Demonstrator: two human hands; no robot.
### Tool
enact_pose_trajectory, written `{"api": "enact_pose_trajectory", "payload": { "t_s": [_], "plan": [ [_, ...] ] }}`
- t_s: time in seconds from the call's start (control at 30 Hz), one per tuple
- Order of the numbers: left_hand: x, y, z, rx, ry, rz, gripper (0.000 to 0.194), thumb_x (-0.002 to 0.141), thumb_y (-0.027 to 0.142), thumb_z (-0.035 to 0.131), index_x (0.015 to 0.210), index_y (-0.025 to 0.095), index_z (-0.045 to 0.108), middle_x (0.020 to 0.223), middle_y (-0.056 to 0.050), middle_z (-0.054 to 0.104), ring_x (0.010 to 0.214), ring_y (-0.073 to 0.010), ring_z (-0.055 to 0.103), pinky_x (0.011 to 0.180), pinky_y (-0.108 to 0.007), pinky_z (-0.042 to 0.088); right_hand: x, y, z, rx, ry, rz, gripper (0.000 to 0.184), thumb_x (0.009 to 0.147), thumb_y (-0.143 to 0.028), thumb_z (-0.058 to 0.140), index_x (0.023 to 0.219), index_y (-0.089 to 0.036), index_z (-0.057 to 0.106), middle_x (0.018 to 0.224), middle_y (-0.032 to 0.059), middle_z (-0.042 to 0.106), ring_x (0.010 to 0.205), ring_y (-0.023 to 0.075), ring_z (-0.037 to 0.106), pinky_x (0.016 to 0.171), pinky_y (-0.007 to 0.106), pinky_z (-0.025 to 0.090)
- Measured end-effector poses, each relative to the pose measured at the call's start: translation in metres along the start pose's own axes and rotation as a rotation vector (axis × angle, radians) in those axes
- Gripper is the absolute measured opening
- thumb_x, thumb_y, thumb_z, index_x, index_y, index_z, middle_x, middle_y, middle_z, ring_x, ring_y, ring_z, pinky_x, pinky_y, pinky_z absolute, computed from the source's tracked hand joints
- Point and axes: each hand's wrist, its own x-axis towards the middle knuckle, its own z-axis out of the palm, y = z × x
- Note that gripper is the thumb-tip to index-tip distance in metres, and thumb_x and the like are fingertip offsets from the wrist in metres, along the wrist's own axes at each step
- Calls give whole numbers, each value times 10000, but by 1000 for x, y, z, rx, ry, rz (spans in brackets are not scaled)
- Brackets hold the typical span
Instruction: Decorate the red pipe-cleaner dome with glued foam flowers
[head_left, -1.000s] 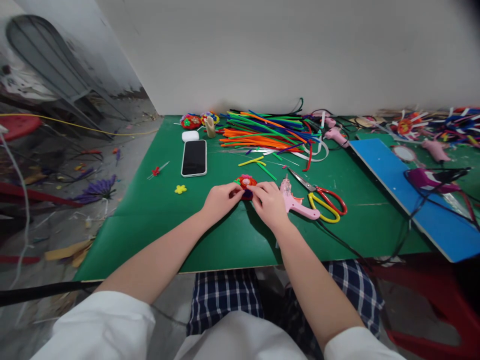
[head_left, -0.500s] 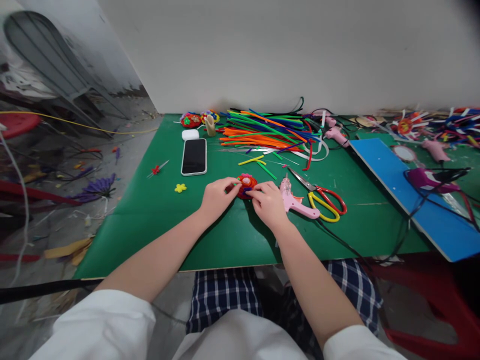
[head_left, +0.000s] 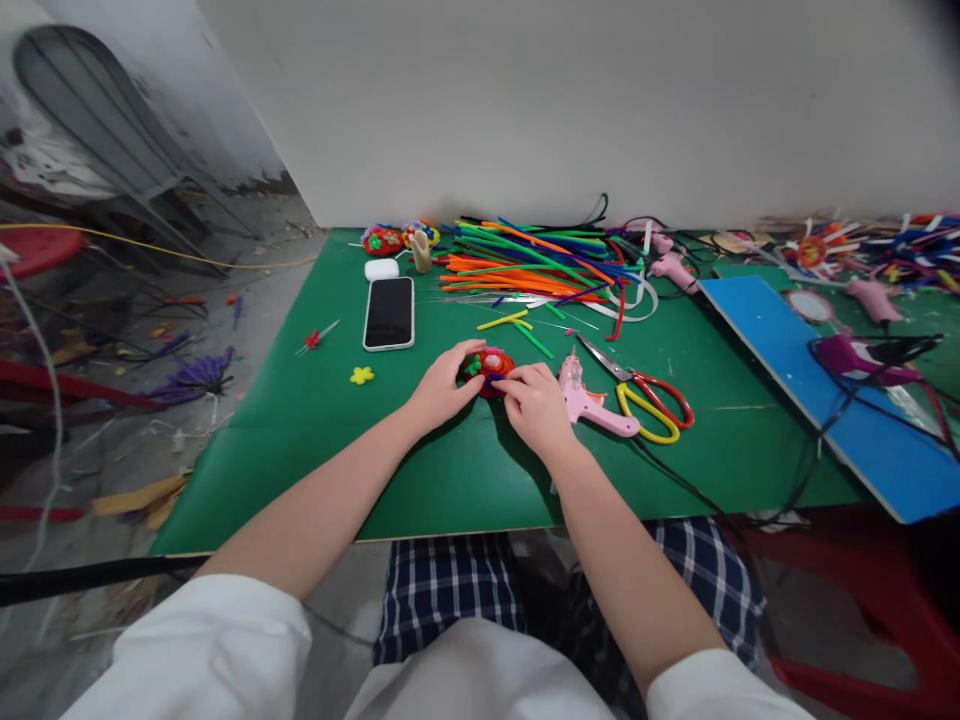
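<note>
A round red pipe-cleaner ornament (head_left: 500, 368) with small coloured flowers lies on the green table in front of me. My left hand (head_left: 448, 385) curves round its left side, forefinger at the back edge and thumb at the front. A small green flower (head_left: 473, 366) shows between them. With bent fingers, my right hand (head_left: 537, 400) presses a purple flower (head_left: 495, 381) at the ornament's front right. Close to the right hand lies a pink glue gun (head_left: 589, 405), and beyond it are scissors (head_left: 637, 390) with red and yellow handles. A loose yellow flower (head_left: 361, 375) lies to the left.
Behind the hands lies a heap of coloured pipe cleaners (head_left: 532, 260). A phone (head_left: 389, 313), a white case (head_left: 382, 269) and a red flower on a pin (head_left: 313, 341) are on the left. A blue board (head_left: 817, 380) with cables across it lies on the right.
My left thumb and forefinger have parted from their pinch at the ornament's left side, uncovering the green flower. The right hand stays nearly still on the ornament.
</note>
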Motion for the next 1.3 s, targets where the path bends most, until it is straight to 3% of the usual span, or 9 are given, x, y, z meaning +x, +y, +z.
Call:
{"api": "enact_pose_trajectory", "payload": {
  "t_s": [0.5,0.6,0.77,0.9,1.03,1.3],
  "plan": [
    [-1,3,1,52,-4,40,433,774,200,499,1199,161,425,1232,-91,513,1147,-190,466,998,-365,355,0,-4,0,-4,-7,66,295,779,-102,463,909,-207,707,866,74,601,825,208,462,779,355,437],
    [-1,3,1,49,59,25,414,777,215,503,1181,160,437,1182,-87,539,1092,-179,502,956,-352,391,-2,-4,-2,62,34,70,286,774,-96,464,884,-215,699,904,64,594,853,201,473,789,355,436],
    [-1,-1,-7,137,270,-68,255,744,104,436,950,168,573,932,-37,599,883,-146,558,808,-297,452,-2,-3,-6,139,189,113,242,764,-83,462,786,-201,672,875,55,589,851,188,495,784,350,433],
    [-3,-3,-12,211,260,-72,253,697,47,417,767,178,621,837,-20,597,852,-150,544,806,-299,436,0,-5,-8,146,214,173,205,773,-99,456,832,-199,625,912,60,576,908,194,504,831,369,419],
    [-4,-3,-10,222,239,-44,253,727,74,421,725,188,647,820,-19,591,829,-150,539,800,-306,434,1,-6,-8,162,169,201,174,777,-140,485,922,-186,568,994,81,582,992,211,496,892,390,392],
    [-5,-3,-11,230,230,-28,262,745,98,425,765,196,667,840,-23,602,843,-158,538,818,-319,435,35,3,-21,190,-180,62,515,714,-176,617,1199,-228,451,1196,47,534,1144,217,435,987,394,337]
  ]
}}
